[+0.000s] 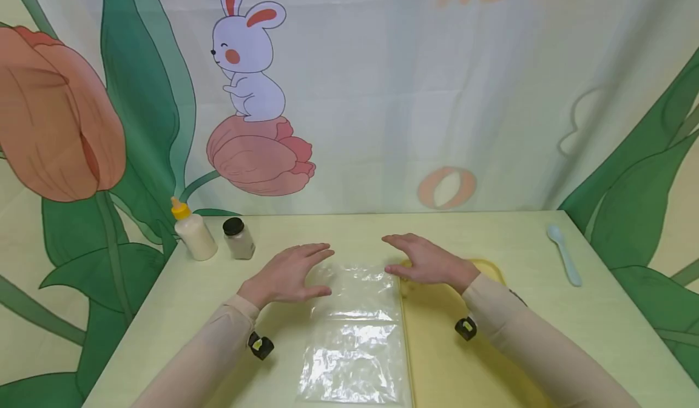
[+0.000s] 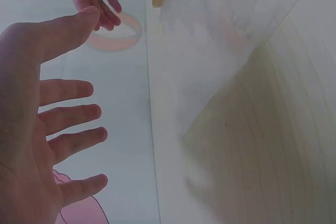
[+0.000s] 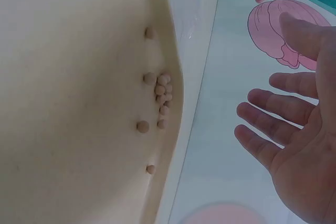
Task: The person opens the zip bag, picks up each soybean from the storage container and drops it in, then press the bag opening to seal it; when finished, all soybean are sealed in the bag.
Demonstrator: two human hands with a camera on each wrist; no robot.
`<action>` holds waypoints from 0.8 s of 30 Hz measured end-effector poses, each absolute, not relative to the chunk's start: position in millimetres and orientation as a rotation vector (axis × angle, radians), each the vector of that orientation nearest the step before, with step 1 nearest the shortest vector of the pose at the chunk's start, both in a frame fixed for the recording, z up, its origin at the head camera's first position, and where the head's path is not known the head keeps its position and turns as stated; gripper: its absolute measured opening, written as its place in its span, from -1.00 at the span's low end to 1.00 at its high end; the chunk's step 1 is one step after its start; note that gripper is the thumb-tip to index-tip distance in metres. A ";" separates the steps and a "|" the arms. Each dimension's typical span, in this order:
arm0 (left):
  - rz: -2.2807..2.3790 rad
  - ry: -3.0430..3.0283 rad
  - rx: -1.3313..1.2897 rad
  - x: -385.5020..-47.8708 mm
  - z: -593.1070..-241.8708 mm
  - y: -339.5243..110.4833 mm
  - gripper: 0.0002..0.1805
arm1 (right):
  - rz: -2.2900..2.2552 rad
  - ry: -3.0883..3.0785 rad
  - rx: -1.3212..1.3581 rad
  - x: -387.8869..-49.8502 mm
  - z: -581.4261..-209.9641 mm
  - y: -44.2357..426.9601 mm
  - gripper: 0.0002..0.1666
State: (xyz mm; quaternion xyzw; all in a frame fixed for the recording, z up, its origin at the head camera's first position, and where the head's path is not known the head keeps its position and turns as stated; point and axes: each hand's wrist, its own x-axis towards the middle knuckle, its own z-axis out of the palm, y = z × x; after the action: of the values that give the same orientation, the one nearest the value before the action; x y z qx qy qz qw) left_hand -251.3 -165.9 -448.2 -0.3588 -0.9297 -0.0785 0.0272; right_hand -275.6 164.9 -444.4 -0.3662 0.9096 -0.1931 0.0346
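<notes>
My left hand (image 1: 289, 275) is raised above the table left of a clear plastic sheet or bag (image 1: 355, 341), fingers spread and holding nothing. Across from it, my right hand (image 1: 428, 263) hovers over the top left corner of a yellow tray (image 1: 437, 347), its fingers extended and empty. The palms face each other with a wide gap between. In the right wrist view, several small round beige balls (image 3: 160, 90) lie along the inner edge of the tray (image 3: 68, 103). The left wrist view shows the left fingers apart, with the clear plastic (image 2: 210, 40) beside that hand.
At the table's back left stand a white bottle with a yellow cap (image 1: 196, 237) and a small jar with a black lid (image 1: 239, 239). A pale blue spoon (image 1: 565, 256) lies at the right. Behind the table (image 1: 611, 311) hangs a printed curtain (image 1: 371, 92).
</notes>
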 end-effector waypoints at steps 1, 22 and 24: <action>-0.248 -2.869 -1.105 -251.1 -448.3 -166.1 -0.14 | -0.594 2.799 -1.130 -275.8 -444.3 164.7 -0.19; -0.348 -2.944 -1.077 -269.4 -461.0 -165.3 -0.40 | -0.639 2.828 -1.108 -285.9 -464.1 155.8 -0.46; -0.374 -2.950 -1.093 -271.2 -461.8 -167.0 -0.42 | -0.631 2.832 -1.097 -287.8 -466.3 154.0 -0.49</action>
State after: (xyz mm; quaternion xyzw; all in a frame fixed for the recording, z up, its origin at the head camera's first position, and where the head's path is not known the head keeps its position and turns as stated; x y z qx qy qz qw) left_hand -271.2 -167.0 -461.8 -0.3450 -0.9310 -0.1182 -0.0132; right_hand -287.8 154.0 -466.3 -0.3535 0.9128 -0.2034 0.0198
